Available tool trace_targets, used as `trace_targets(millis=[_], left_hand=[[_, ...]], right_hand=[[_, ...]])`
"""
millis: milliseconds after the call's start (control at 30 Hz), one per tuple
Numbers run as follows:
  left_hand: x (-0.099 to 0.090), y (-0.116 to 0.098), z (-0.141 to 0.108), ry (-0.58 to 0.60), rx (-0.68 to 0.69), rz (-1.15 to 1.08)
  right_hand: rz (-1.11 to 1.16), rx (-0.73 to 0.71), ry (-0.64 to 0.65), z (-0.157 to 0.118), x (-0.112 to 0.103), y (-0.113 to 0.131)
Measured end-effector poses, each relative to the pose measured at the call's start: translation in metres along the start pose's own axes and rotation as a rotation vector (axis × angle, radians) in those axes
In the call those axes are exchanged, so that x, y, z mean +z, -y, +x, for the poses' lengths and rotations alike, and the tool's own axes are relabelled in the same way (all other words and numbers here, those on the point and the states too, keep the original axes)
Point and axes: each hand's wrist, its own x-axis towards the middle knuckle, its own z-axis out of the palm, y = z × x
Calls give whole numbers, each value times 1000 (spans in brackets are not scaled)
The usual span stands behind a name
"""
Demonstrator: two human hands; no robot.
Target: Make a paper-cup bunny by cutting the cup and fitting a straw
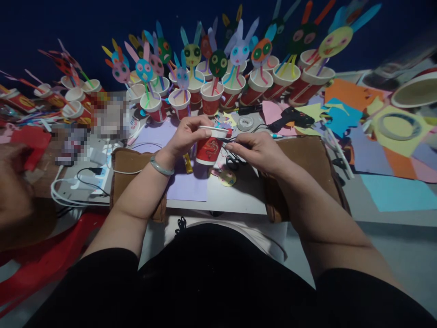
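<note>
My left hand (pixel 191 135) is closed on a red paper cup (pixel 209 148) with a white rim and a gold printed figure, gripping it by the rim. The cup is held up over the table, tilted slightly. My right hand (pixel 254 148) is at the cup's right side, its fingers pinched around something thin and dark that I cannot make out. Black-handled scissors (pixel 233 162) lie just below the right fingers. A yellow paper rabbit face (pixel 227 178) lies on the table beneath the hands, near a sheet of purple paper (pixel 187 189).
Several red cups (pixel 211 98) with paper rabbit heads on straws stand along the back. A black glue gun (pixel 295 117), coloured paper (pixel 398 193) and a tape roll (pixel 399 125) lie to the right. At left are a power strip (pixel 99 171) and another person's blurred hand (pixel 13 182).
</note>
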Motion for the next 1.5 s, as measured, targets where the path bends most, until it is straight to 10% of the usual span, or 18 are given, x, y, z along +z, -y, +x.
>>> trace_targets(millis=[1500], left_hand=[[3, -3, -2, 35, 50, 37]], right_hand=[[18, -40, -131, 1, 9, -1]])
